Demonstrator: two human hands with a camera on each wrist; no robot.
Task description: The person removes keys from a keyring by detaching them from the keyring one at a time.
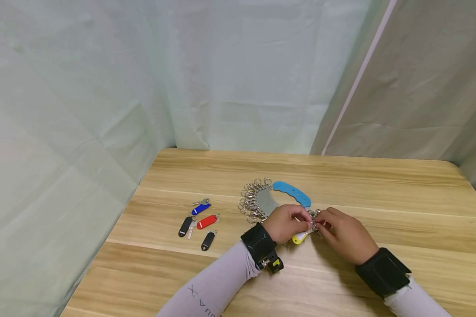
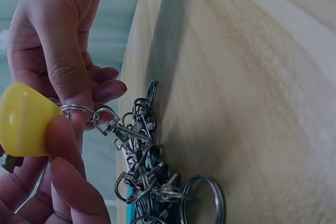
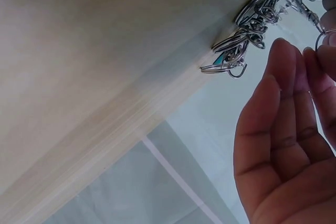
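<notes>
A key holder with a blue handle point(image 1: 291, 192) and a grey curved plate point(image 1: 266, 201) lies on the table, metal swivel clips point(image 2: 149, 166) and split rings crowding its edge. At its right end my left hand point(image 1: 283, 224) holds a yellow key tag point(image 2: 29, 121) by its ring end. A key's tip pokes out under the tag in the left wrist view. My right hand point(image 1: 347, 233) pinches the split ring point(image 2: 79, 108) between tag and clip with thumb and fingertips. The right wrist view shows its other fingers point(image 3: 283, 72) bent; the tag is out of that view.
Left of the holder lie a blue key tag point(image 1: 201, 209), a red key tag point(image 1: 207, 222) and two black key tags point(image 1: 185, 226), some with keys showing. They rest on a wooden table point(image 1: 143, 273). Pale curtains point(image 1: 242, 79) hang behind and at the sides.
</notes>
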